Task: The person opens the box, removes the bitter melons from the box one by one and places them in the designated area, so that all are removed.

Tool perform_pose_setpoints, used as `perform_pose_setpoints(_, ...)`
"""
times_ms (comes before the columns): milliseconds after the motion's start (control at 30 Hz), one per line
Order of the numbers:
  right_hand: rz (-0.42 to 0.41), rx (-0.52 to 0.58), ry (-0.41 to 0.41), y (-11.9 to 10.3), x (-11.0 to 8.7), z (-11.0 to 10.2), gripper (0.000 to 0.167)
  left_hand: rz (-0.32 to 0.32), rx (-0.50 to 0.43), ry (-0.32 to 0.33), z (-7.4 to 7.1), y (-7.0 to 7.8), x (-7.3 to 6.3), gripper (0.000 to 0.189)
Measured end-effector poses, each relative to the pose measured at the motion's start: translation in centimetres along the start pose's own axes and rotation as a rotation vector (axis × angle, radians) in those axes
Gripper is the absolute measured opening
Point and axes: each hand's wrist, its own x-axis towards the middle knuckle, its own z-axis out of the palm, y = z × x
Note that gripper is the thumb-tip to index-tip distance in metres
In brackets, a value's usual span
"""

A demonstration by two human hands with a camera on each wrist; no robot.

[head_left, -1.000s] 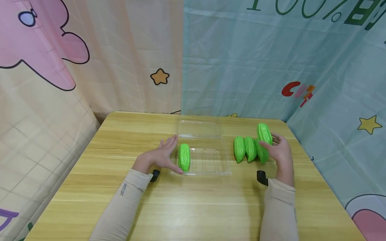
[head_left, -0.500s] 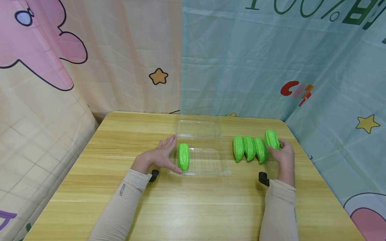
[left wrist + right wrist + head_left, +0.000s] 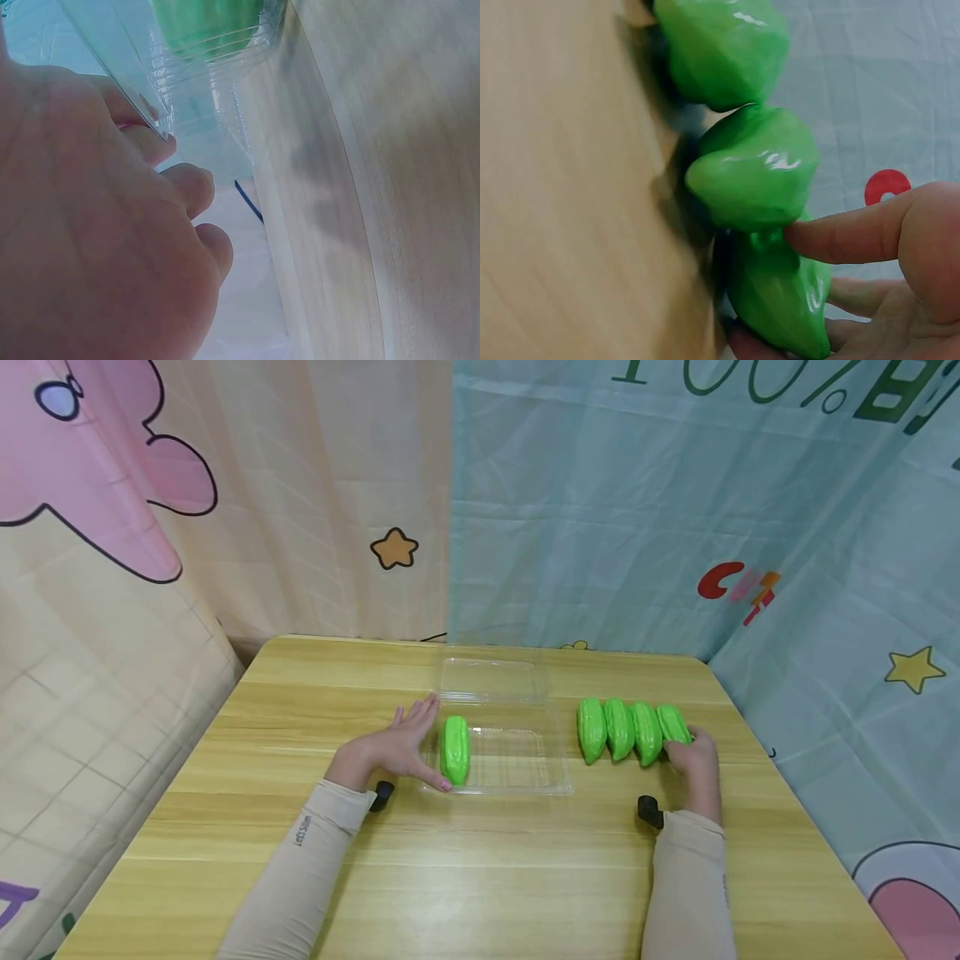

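A clear plastic clamshell box point(image 3: 517, 760) lies with its lid point(image 3: 491, 678) folded back. Along its left side one green star fruit point(image 3: 455, 750) rests inside. My left hand point(image 3: 393, 752) spans that side with spread fingers, the thumb at the front corner; in the left wrist view its fingertips touch the box rim point(image 3: 120, 82). To the right, my right hand point(image 3: 696, 768) holds a star fruit point(image 3: 673, 725), thumb on one side and fingers on the other. It stands at the right end of a row of star fruit point(image 3: 619, 731), close beside its neighbour point(image 3: 757, 169).
Light wood table point(image 3: 487, 868) extends under everything. A pale curtain point(image 3: 337, 510) and a blue curtain point(image 3: 585, 527) hang behind its far edge. A dark wrist mount point(image 3: 649, 812) sticks out beside the right wrist, and another point(image 3: 382, 796) beside the left.
My right hand has moved the star fruit rightward from over the row and lowered it beside the others at the right end. My left hand has stayed on the box.
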Motion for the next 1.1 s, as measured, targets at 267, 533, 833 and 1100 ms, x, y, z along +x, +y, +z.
perform_pose_setpoints(267,0.022,0.108,-0.033,0.0,0.0,-0.1,0.08,-0.002,-0.008,0.0,0.0,0.0,0.0,0.149)
perform_pose_setpoints(533,0.027,0.147,0.031,-0.4,-0.4,-0.5,0.082,0.002,-0.007,-0.003,-0.1,0.1,-0.1,0.15)
perform_pose_setpoints(833,-0.062,0.16,0.149,-3.1,-2.3,-1.3,0.087,-0.004,-0.007,-0.007,-0.1,0.1,0.0,0.149)
perform_pose_setpoints(1100,-0.22,0.139,0.079,-7.0,-4.8,0.4,0.091,-0.005,-0.008,-0.006,-0.1,0.0,0.0,0.15)
